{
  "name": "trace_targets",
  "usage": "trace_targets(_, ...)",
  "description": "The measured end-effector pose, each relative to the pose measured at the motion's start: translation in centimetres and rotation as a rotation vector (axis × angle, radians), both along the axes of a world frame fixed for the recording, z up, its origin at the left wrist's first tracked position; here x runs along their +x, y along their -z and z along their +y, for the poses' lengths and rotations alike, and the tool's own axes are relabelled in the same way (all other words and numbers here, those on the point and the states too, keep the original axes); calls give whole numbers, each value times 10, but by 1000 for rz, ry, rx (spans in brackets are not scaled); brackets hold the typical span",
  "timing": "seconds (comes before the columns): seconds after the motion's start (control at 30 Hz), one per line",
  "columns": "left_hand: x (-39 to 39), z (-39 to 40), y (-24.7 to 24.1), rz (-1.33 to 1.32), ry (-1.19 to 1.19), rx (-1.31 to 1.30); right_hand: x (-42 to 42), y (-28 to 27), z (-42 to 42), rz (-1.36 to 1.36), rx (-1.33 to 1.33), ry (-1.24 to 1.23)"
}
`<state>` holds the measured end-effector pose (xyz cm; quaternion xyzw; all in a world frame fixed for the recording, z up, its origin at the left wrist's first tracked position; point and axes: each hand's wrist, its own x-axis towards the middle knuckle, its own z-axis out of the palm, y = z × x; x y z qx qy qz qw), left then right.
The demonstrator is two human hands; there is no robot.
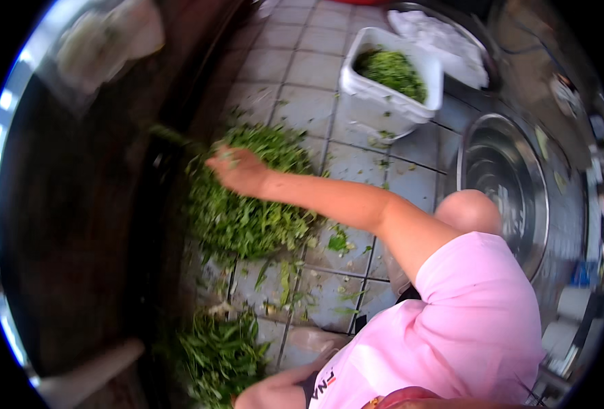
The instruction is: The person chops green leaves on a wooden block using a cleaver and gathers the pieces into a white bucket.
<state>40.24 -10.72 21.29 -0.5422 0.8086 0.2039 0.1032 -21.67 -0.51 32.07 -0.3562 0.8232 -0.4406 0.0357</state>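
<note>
My right hand (pixel 240 171), slightly blurred, reaches over a large heap of leafy greens (pixel 250 225) on the tiled floor. Its fingers are curled around some greens, and a green sprig (pixel 169 134) sticks out past them to the left. A second pile of long-leaved greens (pixel 222 353) lies nearer the bottom, close to my bent knee (pixel 268 391). My left hand is out of view. Loose leaves and stem scraps (pixel 286 281) are strewn between the two piles.
A white square bucket (pixel 360 110) holds cut greens (pixel 394 74). Behind it, a round basin contains white crumpled material (pixel 440 46). A shiny metal basin (pixel 537 204) stands beside my other knee (pixel 468 209). A dark surface (pixel 71 204) fills the left side, with a pale pipe-like object (pixel 92 370) low down.
</note>
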Motion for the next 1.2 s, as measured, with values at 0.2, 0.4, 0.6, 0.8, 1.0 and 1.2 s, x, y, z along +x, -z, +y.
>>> trace_targets(0.2, 95, -9, -74, 71, -221, 159, -13, 59, 25, -42, 849, -201)
trace_targets(0.4, 133, -17, -58, 416, -528, 120, -25, -27, 12, 319, 5, -111)
trace_targets(0.6, 139, -12, -47, 294, -405, -206, 28, 48, 3, 186, 860, -394)
trace_targets(0.8, 166, -2, -56, 818, -894, -128, -8, 19, -12, -9, 464, -262)
trace_targets(1.0, 197, 11, -23, 796, -1127, -195, 34, 27, -17, -9, 88, -241)
trace_targets(1.2, 195, -11, -23, 938, -1083, -227, 27, 39, -23, -128, 803, -351)
